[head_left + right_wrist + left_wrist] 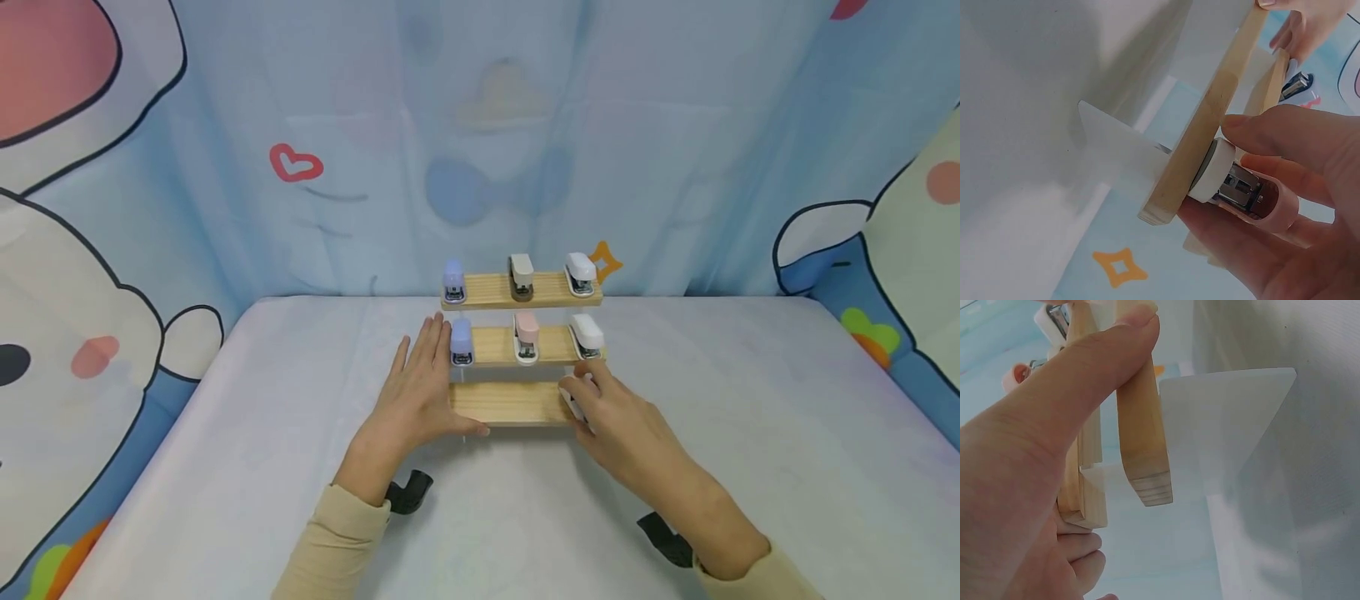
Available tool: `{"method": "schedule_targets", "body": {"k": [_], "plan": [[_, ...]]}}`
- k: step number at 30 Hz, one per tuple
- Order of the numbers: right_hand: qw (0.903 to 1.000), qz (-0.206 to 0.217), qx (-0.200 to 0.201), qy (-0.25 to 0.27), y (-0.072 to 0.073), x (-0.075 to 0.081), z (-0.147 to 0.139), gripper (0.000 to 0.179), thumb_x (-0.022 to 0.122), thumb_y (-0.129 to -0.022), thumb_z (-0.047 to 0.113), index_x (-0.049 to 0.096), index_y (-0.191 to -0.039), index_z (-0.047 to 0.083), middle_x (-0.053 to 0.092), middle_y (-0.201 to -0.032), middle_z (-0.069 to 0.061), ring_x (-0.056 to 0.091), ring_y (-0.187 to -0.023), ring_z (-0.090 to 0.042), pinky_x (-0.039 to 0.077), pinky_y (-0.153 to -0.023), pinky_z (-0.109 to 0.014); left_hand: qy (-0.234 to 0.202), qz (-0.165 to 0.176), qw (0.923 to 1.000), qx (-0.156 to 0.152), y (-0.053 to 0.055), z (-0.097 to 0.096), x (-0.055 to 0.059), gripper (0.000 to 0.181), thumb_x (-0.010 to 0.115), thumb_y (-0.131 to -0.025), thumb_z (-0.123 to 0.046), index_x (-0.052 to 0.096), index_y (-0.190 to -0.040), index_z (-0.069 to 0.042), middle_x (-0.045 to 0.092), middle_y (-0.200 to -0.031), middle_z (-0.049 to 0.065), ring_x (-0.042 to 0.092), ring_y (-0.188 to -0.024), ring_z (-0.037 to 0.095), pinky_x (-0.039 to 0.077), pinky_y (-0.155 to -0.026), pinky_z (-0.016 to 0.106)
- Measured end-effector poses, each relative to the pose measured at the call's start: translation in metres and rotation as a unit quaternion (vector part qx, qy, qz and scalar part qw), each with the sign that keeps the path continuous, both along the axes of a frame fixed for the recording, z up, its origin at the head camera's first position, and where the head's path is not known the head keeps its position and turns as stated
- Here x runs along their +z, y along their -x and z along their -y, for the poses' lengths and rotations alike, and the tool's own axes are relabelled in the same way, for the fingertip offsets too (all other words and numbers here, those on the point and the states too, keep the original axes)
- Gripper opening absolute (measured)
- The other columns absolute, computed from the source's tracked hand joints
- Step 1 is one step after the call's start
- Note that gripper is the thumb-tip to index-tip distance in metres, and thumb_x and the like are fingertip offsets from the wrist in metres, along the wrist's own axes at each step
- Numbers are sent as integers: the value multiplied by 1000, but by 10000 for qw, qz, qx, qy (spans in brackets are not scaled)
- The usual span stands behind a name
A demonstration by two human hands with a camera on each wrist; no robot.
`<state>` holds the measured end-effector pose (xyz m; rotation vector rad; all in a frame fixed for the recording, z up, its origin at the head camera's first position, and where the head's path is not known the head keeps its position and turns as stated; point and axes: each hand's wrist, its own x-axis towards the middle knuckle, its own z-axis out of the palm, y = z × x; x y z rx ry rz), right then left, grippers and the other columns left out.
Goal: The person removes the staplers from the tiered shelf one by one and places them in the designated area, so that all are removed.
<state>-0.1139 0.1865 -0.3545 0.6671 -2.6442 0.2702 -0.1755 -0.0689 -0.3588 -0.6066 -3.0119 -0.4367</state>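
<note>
A three-tier rack with wooden shelves (pixel 510 403) and translucent supports (pixel 1229 419) stands on the table. My left hand (pixel 420 387) lies along the rack's left side with fingers straight, its thumb touching the front edge of the lowest shelf. At that shelf's right end, my right hand (pixel 626 425) pinches a small pink-and-white stapler (pixel 1272 209); its white base is against the board. On the middle shelf sit a purple stapler (pixel 462 342), a pink stapler (pixel 527 337) and a white stapler (pixel 587 336).
The top shelf bears another purple stapler (pixel 453 282), a grey-and-white stapler (pixel 521 277) and a white stapler (pixel 580 274). A white cloth covers the table (pixel 712 375). Behind the rack hangs a blue cartoon curtain (pixel 360 225).
</note>
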Motion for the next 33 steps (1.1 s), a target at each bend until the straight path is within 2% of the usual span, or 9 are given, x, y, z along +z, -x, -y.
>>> {"method": "schedule_targets", "body": {"k": [11, 17, 22, 33], "plan": [[9998, 175, 17, -65, -1, 1, 2, 52, 83, -72, -4, 63, -119, 4, 58, -125, -19, 69, -97, -33, 55, -55, -33, -38, 17, 10000, 0, 0, 2, -2, 144, 85, -59, -67, 4, -159, -1, -2, -168, 14, -1, -156, 25, 3, -127, 48], [9995, 321, -1, -66, -4, 6, 0, 53, 83, -74, -2, 63, -122, 4, 57, -129, -21, 70, -97, -35, 57, -57, -35, -7, -73, 10000, 6, 0, 2, -3, 145, 85, -59, -67, 4, -158, 0, -1, -167, 15, 0, -156, 26, 4, -127, 48], [9990, 442, -2, -34, -7, 11, -3, 52, 83, -74, -1, 63, -122, 4, 57, -128, -19, 70, -93, -31, 57, -59, -35, 21, -111, 9999, 0, 1, 0, -3, 145, 85, -59, -67, 5, -158, 1, 0, -167, 16, 2, -156, 27, 6, -127, 48], [9986, 522, -3, -44, -15, 18, -19, 51, 83, -75, 2, 66, -122, 6, 57, -127, -15, 64, -73, -15, 53, -55, -25, 52, -124, 9999, -9, 0, 0, -2, 144, 85, -60, -68, 5, -158, 1, -1, -167, 15, 1, -156, 27, 6, -127, 47]]}}
